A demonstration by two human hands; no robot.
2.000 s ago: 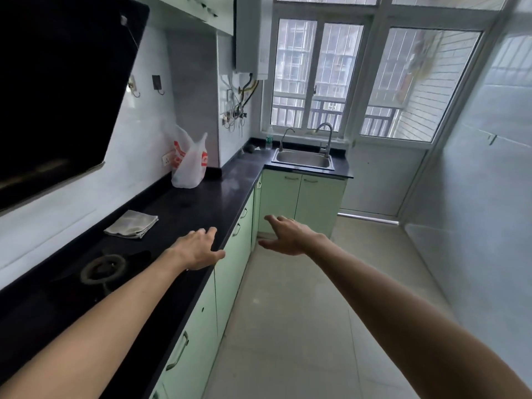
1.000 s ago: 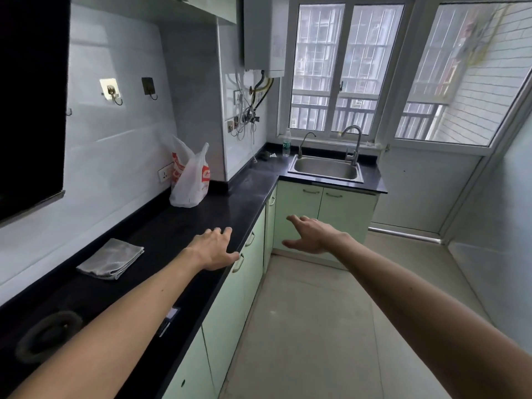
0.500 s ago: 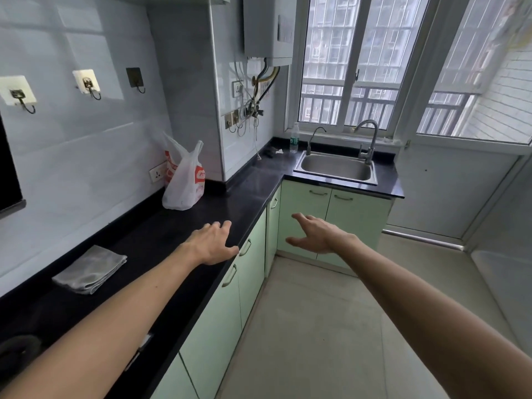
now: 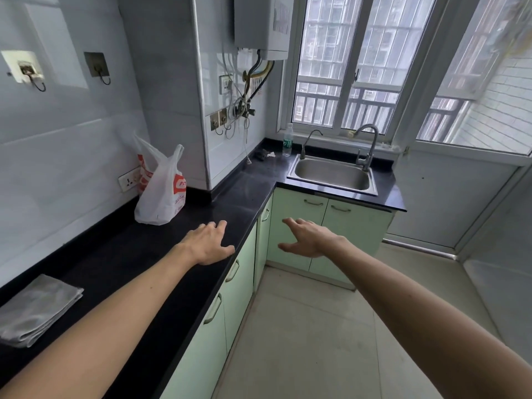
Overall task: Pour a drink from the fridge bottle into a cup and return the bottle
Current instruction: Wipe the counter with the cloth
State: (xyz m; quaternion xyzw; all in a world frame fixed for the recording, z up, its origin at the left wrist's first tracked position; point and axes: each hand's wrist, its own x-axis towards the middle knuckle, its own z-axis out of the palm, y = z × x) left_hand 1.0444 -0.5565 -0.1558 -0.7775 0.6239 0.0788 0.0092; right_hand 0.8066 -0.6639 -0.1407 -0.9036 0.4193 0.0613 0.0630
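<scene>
My left hand [image 4: 208, 243] is stretched out over the black countertop [image 4: 138, 254] near its front edge, fingers apart, holding nothing. My right hand [image 4: 309, 239] hangs in the air in front of the green cabinets [image 4: 322, 223], open and empty too. A small clear plastic bottle with a green label [image 4: 287, 140] stands at the far end of the counter, left of the sink [image 4: 332, 175]. No fridge and no cup are in view.
A white and red plastic bag [image 4: 161, 191] stands on the counter against the wall. A folded grey cloth [image 4: 34, 311] lies at the near left. A water heater [image 4: 260, 24] hangs above. The tiled floor [image 4: 302, 341] runs toward the windowed far wall.
The view has advanced along the counter toward the sink; the stove and hood have dropped out of sight. Both hands stay outstretched and empty.
</scene>
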